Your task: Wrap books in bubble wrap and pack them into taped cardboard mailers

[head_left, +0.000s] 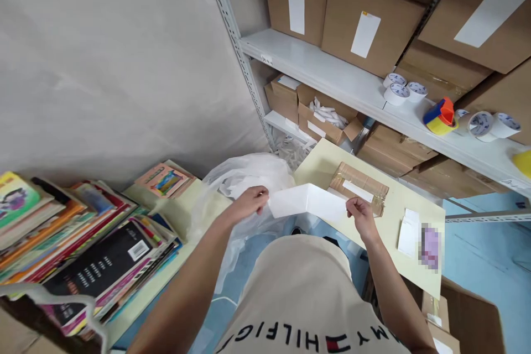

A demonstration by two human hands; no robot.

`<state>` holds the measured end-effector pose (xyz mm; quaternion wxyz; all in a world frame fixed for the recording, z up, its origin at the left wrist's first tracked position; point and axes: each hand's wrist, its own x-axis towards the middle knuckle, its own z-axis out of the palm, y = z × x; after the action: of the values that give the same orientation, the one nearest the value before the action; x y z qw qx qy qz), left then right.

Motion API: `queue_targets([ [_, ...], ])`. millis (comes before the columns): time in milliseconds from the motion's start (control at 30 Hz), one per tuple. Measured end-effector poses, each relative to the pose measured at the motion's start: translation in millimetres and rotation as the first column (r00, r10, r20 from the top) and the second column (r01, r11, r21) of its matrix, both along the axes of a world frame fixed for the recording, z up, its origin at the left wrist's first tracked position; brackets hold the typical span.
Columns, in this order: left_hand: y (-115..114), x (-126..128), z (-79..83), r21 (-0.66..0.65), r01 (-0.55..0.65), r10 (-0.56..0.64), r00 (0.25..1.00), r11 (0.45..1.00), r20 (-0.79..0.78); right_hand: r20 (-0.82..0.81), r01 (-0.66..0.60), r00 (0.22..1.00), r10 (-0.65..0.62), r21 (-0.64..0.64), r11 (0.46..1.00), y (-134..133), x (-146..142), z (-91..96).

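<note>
A white paper strip [290, 202], bent at a crease near its middle, stretches in the air between my two hands. At its left end my left hand [251, 203] is closed, with thumb and fingertips pinching the edge. My right hand [360, 215] pinches the opposite end, its fingers curled. Just behind the strip, a brown taped parcel [338, 175] with a white label lies on the pale yellow table [319, 155]. Further right on that table are a stack of white slips [409, 232] and a blurred purple item [430, 248].
Stacks of books [95, 265] fill the table at left, with a smaller book pile [164, 180] behind. A clear plastic bag [249, 171] hangs beside my left hand. A metal shelf [323, 69] holds cartons [352, 16], tape rolls [397, 94] and a tape dispenser [440, 116].
</note>
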<state>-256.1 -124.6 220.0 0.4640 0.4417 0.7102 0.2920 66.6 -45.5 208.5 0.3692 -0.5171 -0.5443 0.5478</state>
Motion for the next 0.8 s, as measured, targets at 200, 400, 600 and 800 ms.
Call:
queue_targets([
  [200,-1.9,-69.9,-31.6,-0.213,-0.09,-0.022,0.88,0.973,-0.475,0.029,0.229,0.973,-0.229,0.014,0.973,-10.1,2.1,-5.1],
  [400,6.8,-92.4,-57.0,-0.13,-0.079,-0.029,0.738,0.988,-0.674,0.023,0.256,0.966,-0.256,0.006,0.967,-19.1,-7.8,-2.8],
  [600,21.5,-47.6,-26.0,0.229,-0.008,0.138,0.818,0.973,-0.559,-0.119,0.269,0.954,-0.276,-0.067,0.961,-31.5,-25.6,5.9],
  [800,20.7,77.1,23.0,0.56,0.404,-0.229,0.906,0.723,-0.357,-0.235,0.278,0.93,-0.283,-0.056,0.959,-45.6,-43.0,22.2],
])
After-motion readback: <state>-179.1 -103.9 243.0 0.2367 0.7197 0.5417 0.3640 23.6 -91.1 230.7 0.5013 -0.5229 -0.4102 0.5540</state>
